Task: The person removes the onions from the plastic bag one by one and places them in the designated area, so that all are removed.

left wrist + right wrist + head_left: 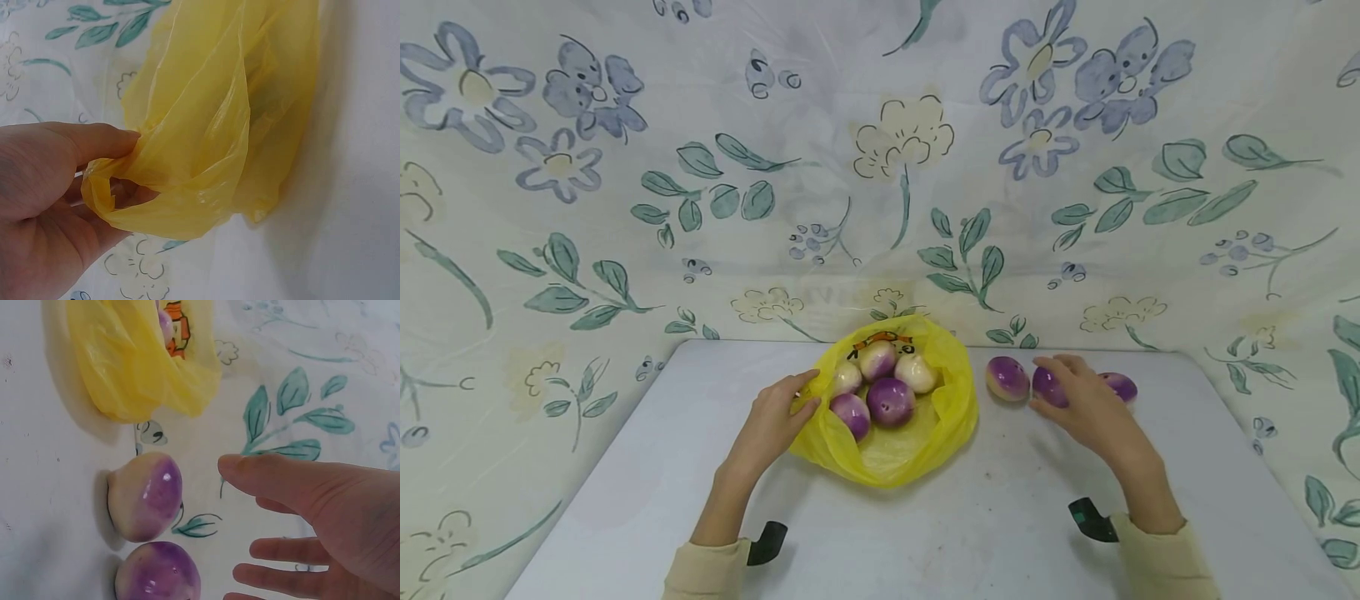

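Observation:
A yellow plastic bag (955, 404) stands with its mouth open on the white table. Inside lie several purple-and-white turnips (891, 402). My left hand (772, 421) pinches the bag's left rim between thumb and fingers; the left wrist view shows the folded plastic (187, 206) in that grip. To the right of the bag are three more turnips, the nearest one (1007, 379) standing apart from the bag. My right hand (1086, 408) hovers around the middle turnip (1048, 387). In the right wrist view its fingers are spread, with a gap between them and the turnips (145, 497).
The white table (985, 533) meets a flower-patterned cloth (820, 208) at the back and sides. The third loose turnip (1120, 386) lies partly behind my right hand. Dark wrist mounts (767, 543) stick out by both sleeves.

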### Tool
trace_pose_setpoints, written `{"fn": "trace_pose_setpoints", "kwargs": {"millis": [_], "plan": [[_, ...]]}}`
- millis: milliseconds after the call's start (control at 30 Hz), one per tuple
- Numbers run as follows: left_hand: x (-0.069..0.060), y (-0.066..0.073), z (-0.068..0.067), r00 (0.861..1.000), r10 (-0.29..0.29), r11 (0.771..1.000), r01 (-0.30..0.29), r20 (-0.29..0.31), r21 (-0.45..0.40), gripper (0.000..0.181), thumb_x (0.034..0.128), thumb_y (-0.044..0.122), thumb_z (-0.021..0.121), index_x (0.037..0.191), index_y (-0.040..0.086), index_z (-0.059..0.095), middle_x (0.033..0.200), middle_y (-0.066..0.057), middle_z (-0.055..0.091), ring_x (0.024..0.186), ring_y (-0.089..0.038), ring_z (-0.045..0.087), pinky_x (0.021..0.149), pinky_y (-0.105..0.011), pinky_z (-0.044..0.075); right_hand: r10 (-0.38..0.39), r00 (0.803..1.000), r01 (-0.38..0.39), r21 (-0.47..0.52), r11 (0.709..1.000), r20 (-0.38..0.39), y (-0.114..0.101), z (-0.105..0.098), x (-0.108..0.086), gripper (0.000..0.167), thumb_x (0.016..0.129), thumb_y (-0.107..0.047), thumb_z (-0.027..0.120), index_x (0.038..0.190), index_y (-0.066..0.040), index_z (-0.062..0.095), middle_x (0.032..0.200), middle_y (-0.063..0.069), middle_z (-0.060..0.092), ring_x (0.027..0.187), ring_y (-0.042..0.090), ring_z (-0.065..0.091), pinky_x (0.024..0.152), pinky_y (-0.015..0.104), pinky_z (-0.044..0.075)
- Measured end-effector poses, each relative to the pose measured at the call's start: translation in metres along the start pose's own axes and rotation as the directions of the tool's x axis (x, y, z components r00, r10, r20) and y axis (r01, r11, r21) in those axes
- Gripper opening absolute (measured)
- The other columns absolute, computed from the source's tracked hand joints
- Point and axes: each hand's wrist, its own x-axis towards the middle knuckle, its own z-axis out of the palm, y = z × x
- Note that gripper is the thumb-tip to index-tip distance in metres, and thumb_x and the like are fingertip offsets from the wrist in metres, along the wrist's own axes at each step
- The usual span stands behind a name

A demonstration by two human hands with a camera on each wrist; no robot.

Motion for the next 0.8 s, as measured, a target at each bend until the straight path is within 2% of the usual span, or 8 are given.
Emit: {"fn": "trace_pose_setpoints", "kwargs": {"millis": [300, 800], "plan": [[-0.0001, 0.0010, 0.0000, 1.000, 0.003, 1.000, -0.003, -0.002, 0.000, 0.045, 0.0928, 0.012, 0.066, 0.136, 0.003, 0.056, 0.131, -0.019, 0.063, 0.110, -0.032, 0.063, 0.095, -0.048, 0.056, -0.042, 0.999, 0.042, 0.015, 0.999, -0.008, -0.0052, 0.0038, 0.0001, 0.061, 0.090, -0.032, 0.070, 0.143, -0.013, 0.047, 0.143, 0.026, 0.046, 0.123, 0.048, 0.054, 0.095, 0.063, 0.049], [-0.0007, 0.0016, -0.0001, 1.000, -0.003, 1.000, 0.003, 0.005, -0.004, 0.046, 0.0928, 0.012, 0.066, 0.136, 0.003, 0.055, 0.133, -0.019, 0.062, 0.113, -0.033, 0.063, 0.096, -0.048, 0.055, -0.035, 0.999, 0.035, 0.008, 0.999, 0.009, -0.0099, 0.0057, -0.0001, 0.061, 0.090, -0.032, 0.071, 0.143, -0.015, 0.047, 0.143, 0.023, 0.046, 0.124, 0.046, 0.053, 0.097, 0.064, 0.047]]}}
